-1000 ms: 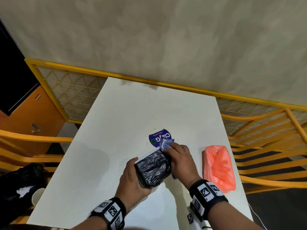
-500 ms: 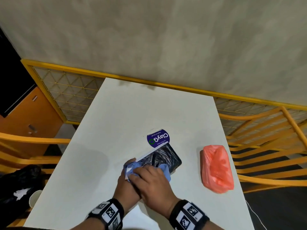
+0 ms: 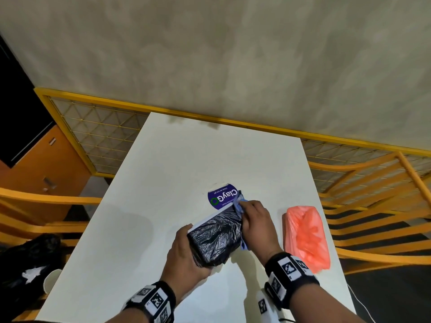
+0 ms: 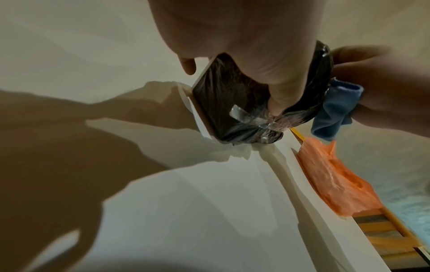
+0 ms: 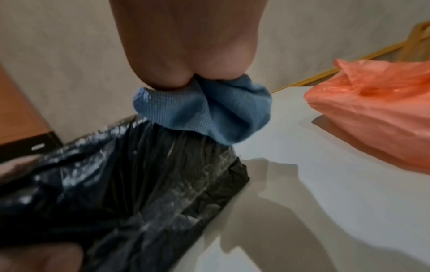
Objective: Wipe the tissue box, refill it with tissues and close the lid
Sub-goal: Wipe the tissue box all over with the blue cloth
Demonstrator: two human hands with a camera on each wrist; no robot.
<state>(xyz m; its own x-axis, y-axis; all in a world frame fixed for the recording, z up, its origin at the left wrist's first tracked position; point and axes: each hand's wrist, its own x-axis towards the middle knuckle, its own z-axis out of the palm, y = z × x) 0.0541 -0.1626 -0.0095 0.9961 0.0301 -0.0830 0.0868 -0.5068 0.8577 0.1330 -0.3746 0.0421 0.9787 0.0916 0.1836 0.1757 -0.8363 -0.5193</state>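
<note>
On the white table (image 3: 163, 183), the left hand (image 3: 184, 250) is gripping the near end of the tissue box (image 3: 215, 237), fingers curled round its black plastic wrap. The box is lying tilted near the table's middle, its far corner just beside a blue round sticker (image 3: 221, 198). The right hand (image 3: 255, 223) is clutching a bunched blue cloth (image 5: 204, 114) against the box's right side. Further right, an orange plastic packet (image 3: 306, 236) is lying flat

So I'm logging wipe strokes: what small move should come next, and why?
Probably drag the crumpled blue cloth toward the body along the black plastic-wrapped tissue box: the right hand holds it at the far end, while the left hand steadies the near end.
</note>
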